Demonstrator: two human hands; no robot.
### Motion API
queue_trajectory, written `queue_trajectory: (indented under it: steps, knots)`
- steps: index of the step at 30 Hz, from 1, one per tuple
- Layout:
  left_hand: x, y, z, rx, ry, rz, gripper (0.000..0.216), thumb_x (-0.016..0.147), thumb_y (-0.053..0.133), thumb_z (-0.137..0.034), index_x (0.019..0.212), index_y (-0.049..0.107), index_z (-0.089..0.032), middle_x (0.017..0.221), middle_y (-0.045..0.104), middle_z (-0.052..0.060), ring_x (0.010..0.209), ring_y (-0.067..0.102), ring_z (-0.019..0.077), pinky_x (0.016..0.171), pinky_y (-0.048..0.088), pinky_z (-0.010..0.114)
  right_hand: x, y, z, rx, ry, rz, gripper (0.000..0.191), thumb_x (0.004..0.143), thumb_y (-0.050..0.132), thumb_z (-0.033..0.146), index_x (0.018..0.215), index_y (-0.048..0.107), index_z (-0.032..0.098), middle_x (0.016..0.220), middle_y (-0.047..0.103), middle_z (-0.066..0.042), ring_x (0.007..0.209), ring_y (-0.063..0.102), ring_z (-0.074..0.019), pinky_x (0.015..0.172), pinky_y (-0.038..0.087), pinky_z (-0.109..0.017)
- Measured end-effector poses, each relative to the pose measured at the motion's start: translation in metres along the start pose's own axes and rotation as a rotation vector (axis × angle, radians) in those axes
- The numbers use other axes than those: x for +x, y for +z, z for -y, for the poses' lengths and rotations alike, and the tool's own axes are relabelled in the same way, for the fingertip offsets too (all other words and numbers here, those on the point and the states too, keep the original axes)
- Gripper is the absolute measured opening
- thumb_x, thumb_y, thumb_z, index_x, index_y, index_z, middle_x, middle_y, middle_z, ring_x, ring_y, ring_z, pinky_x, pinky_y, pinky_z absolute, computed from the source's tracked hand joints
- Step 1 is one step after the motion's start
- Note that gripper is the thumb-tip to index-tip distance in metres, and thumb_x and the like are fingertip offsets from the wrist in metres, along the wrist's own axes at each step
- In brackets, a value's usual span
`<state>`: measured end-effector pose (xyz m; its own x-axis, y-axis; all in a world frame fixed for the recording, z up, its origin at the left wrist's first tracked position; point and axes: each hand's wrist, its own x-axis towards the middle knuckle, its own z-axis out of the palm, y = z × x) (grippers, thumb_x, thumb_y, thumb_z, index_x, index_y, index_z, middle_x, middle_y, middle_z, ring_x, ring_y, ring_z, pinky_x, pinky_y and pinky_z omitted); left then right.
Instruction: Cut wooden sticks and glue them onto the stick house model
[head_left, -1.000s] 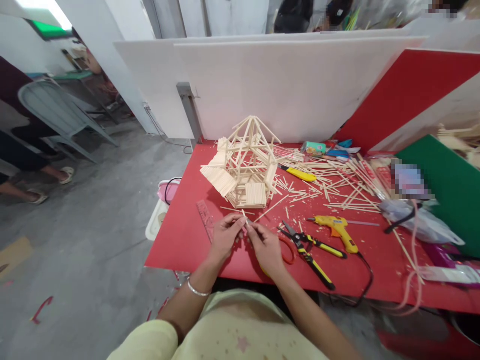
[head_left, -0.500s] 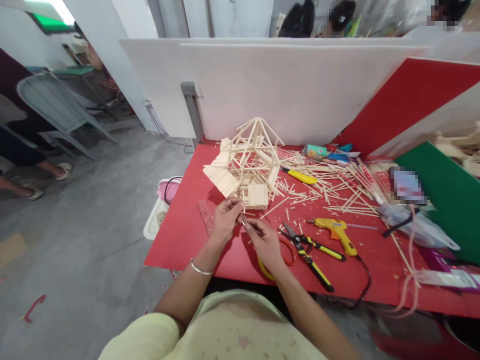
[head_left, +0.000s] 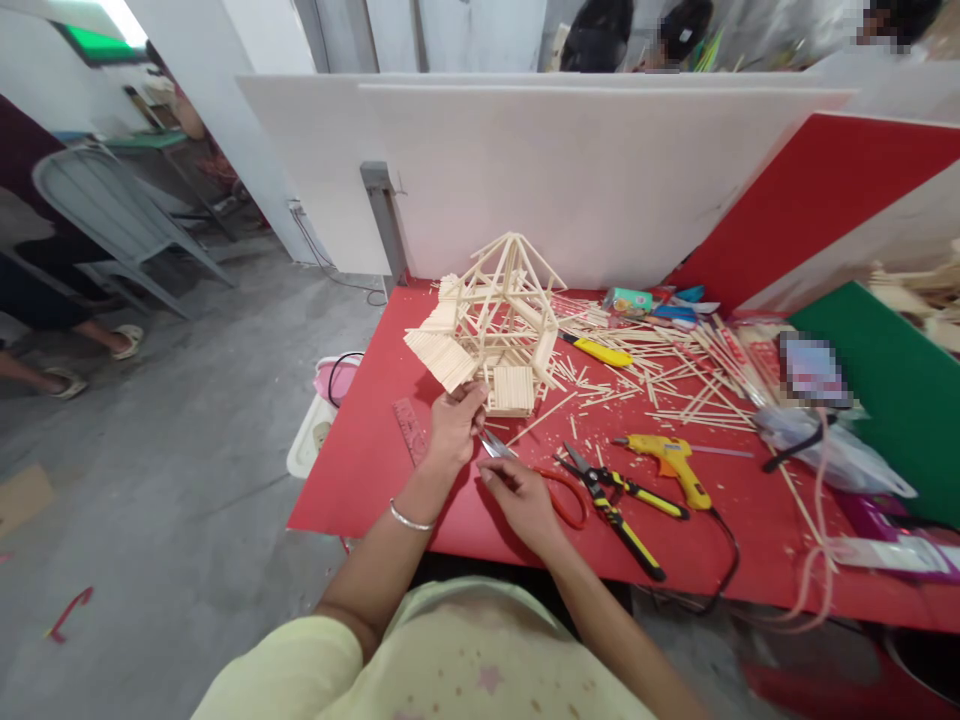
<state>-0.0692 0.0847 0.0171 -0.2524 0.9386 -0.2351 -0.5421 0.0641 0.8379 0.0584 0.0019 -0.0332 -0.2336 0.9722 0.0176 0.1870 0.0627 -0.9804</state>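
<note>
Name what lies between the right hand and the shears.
The head view shows the scissors' red handle between the right hand and the shears.

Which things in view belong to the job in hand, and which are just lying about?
Likely in the job:
stick model, left hand close by
loose sticks
scissors near right hand
cutters
glue gun
yellow knife

Likely just lying about:
plastic bag
green-labelled packet
red strip on floor

Red tabletop [head_left: 352,480] under stick model [head_left: 513,386], loose sticks [head_left: 660,367], glue gun [head_left: 676,458].
</note>
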Motion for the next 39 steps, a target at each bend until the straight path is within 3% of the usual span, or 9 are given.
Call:
queue_trajectory:
  steps: [14,22,28,33,37,39]
  knots:
    - [-0.003,0.004,-0.002,0.054,0.022,-0.030,0.041,0.057,0.089,-0.038,0.080,0.066,-0.013,0.054,0.053,-0.007,0.037,0.041,0.0035,0.034,0.020,0.018,-0.008,-0.005,-0.001,-0.020,0.000,0.044,0.021,0.092,0.061,0.036,0.097,0.076,0.022,0.094,0.076,-0.003,0.088,0.068,-0.0198,0.082,0.051,-0.032]
    - [-0.026,-0.012,0.000,0.083,-0.008,0.040,0.031,0.066,0.085,-0.037,0.081,0.067,-0.016,0.050,0.050,-0.007,0.040,0.039,0.0043,0.037,0.021,0.018,0.008,-0.013,0.035,0.147,0.051,-0.116,0.026,0.089,0.066,0.042,0.103,0.075,0.022,0.095,0.077,-0.004,0.080,0.068,-0.0188,0.070,0.054,-0.029]
    - [-0.044,-0.018,0.010,-0.020,-0.018,0.078,0.031,0.066,0.087,-0.036,0.079,0.068,-0.015,0.053,0.053,-0.006,0.039,0.035,0.0017,0.039,0.023,0.017,0.022,-0.009,0.045,0.252,0.026,-0.108,0.030,0.086,0.070,0.042,0.107,0.074,0.022,0.094,0.077,-0.004,0.080,0.069,-0.0183,0.073,0.056,-0.030]
    - [-0.054,-0.020,0.000,0.057,-0.034,0.154,0.034,0.066,0.087,-0.041,0.079,0.068,-0.016,0.053,0.055,-0.005,0.037,0.039,0.0035,0.035,0.025,0.017,0.016,-0.021,0.036,-0.069,-0.104,-0.080,0.023,0.094,0.060,0.041,0.099,0.075,0.024,0.089,0.075,-0.004,0.079,0.067,-0.0205,0.073,0.053,-0.032]
    - [-0.056,-0.030,-0.019,0.269,0.014,0.234,0.030,0.067,0.087,-0.039,0.080,0.072,-0.016,0.055,0.061,-0.002,0.041,0.049,0.0069,0.040,0.034,0.018,0.008,-0.047,0.044,-0.506,-0.277,-0.002,0.023,0.098,0.053,0.033,0.102,0.075,0.025,0.097,0.074,-0.009,0.091,0.066,-0.0234,0.083,0.049,-0.034]
    - [-0.056,-0.038,-0.025,0.388,0.024,0.296,0.026,0.069,0.085,-0.039,0.074,0.075,-0.016,0.055,0.062,0.000,0.043,0.050,0.0078,0.042,0.036,0.019,0.008,-0.058,0.052,-0.610,-0.321,0.021,0.023,0.098,0.052,0.030,0.104,0.073,0.024,0.098,0.073,-0.009,0.092,0.066,-0.0230,0.084,0.048,-0.034]
